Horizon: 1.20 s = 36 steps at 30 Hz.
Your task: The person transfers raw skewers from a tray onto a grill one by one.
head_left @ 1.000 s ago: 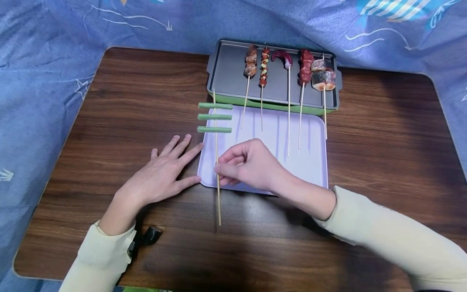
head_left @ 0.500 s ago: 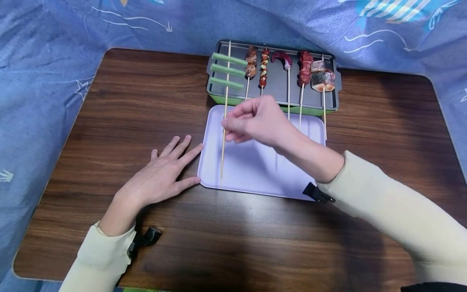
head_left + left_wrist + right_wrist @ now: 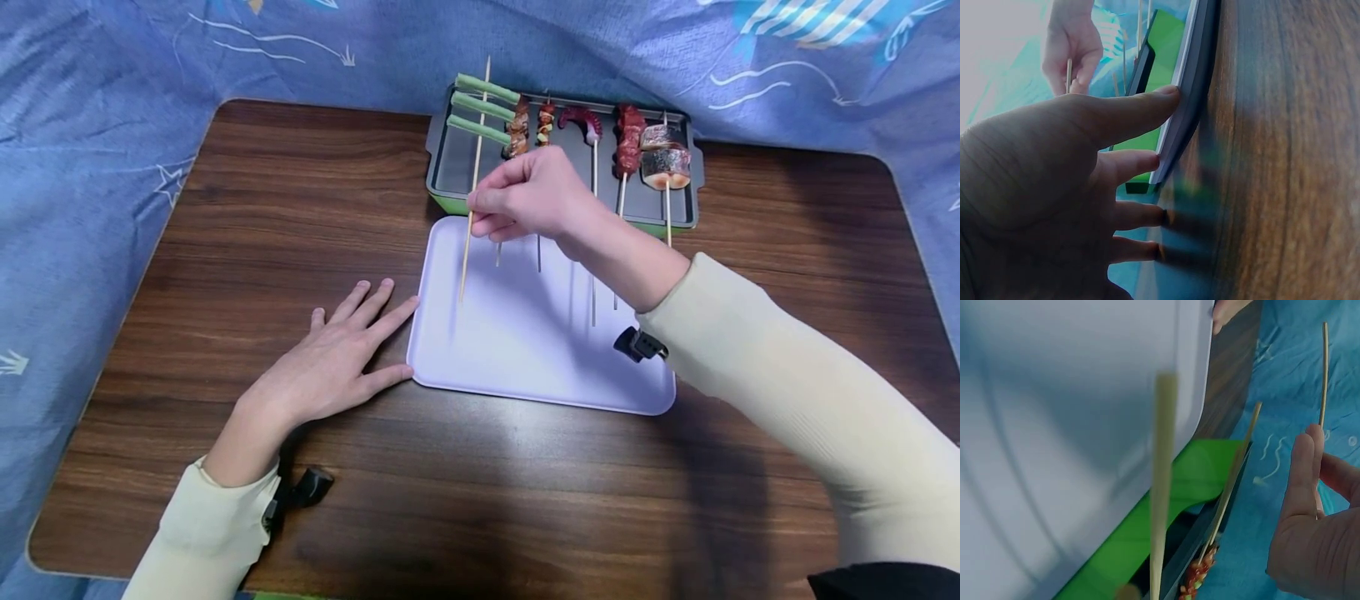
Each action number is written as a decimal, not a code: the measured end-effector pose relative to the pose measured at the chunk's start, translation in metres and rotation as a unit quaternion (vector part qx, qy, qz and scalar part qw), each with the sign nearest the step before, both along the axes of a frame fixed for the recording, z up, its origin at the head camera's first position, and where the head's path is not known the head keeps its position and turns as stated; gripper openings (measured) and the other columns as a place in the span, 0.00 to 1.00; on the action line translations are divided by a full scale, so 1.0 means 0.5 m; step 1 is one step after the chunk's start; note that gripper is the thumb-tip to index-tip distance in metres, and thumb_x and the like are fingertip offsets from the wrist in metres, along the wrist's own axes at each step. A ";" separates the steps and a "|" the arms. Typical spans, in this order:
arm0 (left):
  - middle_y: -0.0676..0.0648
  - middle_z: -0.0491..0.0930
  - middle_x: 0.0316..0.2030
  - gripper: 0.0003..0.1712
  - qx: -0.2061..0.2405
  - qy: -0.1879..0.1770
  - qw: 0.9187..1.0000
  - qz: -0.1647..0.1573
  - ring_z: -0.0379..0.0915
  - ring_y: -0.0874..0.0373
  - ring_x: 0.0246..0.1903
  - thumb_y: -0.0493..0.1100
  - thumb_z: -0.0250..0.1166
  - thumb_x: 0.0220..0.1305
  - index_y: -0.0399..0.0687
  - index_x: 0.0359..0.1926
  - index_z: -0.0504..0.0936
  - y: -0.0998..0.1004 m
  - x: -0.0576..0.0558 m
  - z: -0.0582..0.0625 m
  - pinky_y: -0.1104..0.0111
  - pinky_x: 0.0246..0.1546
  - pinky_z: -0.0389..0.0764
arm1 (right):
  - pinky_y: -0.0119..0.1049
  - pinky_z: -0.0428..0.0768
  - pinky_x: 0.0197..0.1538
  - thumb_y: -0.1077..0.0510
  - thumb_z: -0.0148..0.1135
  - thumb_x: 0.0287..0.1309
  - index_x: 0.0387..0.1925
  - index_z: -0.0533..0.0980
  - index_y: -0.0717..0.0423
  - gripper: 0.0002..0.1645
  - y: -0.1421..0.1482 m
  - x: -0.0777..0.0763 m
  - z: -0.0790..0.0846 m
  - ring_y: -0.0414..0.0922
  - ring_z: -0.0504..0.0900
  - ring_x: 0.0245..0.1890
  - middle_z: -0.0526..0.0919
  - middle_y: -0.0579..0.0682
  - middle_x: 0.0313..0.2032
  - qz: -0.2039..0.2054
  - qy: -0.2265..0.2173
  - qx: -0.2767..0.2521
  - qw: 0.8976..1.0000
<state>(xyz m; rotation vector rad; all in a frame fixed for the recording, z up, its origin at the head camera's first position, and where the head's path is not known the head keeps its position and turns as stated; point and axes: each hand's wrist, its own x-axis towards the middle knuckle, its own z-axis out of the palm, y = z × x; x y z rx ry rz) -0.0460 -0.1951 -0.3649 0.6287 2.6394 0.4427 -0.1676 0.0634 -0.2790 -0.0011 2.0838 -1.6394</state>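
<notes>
My right hand (image 3: 528, 196) pinches the thin wooden stick of a skewer (image 3: 478, 154) between thumb and fingers. Three green bean-like pieces (image 3: 483, 107) sit crosswise near its pointed far end. In the head view they overlap the left part of the grey grill plate (image 3: 450, 162) and the brown meat skewer (image 3: 519, 133). The stick's near end hangs over the lilac tray (image 3: 517, 358). My left hand (image 3: 330, 354) lies with fingers spread on the table, thumb and index fingertip at the tray's left edge. The left wrist view shows that thumb (image 3: 1141, 112) against the rim.
Further right on the grill lie a small red-and-green skewer (image 3: 545, 125), a tentacle skewer (image 3: 585, 123), a red meat skewer (image 3: 628, 142) and a fish skewer (image 3: 666, 162). Their sticks reach out over the grill's front edge. A blue patterned cloth (image 3: 360, 58) hangs behind the table.
My right hand has moved away from me and slightly right, carrying the green-piece skewer from over the tray to over the grill's left part. My left hand has stayed put.
</notes>
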 end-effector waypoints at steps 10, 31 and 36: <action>0.43 0.41 0.77 0.45 -0.003 0.010 1.000 -0.005 0.34 0.41 0.75 0.67 0.56 0.67 0.68 0.78 0.46 0.000 0.002 -0.001 0.25 0.55 0.50 | 0.39 0.84 0.41 0.62 0.68 0.60 0.46 0.82 0.66 0.15 -0.010 -0.059 -0.005 0.45 0.88 0.28 0.88 0.54 0.28 0.001 -0.045 0.046 0.998; 0.44 0.41 0.77 0.46 -0.004 0.012 1.000 -0.004 0.33 0.42 0.75 0.67 0.56 0.66 0.67 0.78 0.47 -0.002 0.001 -0.004 0.25 0.55 0.49 | 0.36 0.84 0.41 0.60 0.67 0.61 0.46 0.83 0.63 0.14 -0.034 -0.116 -0.024 0.43 0.87 0.27 0.87 0.52 0.25 0.009 -0.092 0.105 0.990; 0.44 0.41 0.77 0.46 -0.005 0.014 1.000 -0.005 0.32 0.43 0.75 0.68 0.56 0.66 0.68 0.78 0.46 -0.002 0.000 -0.005 0.25 0.56 0.49 | 0.36 0.84 0.39 0.60 0.67 0.61 0.47 0.83 0.63 0.14 -0.036 -0.123 -0.024 0.42 0.87 0.27 0.87 0.52 0.25 0.004 -0.100 0.108 0.989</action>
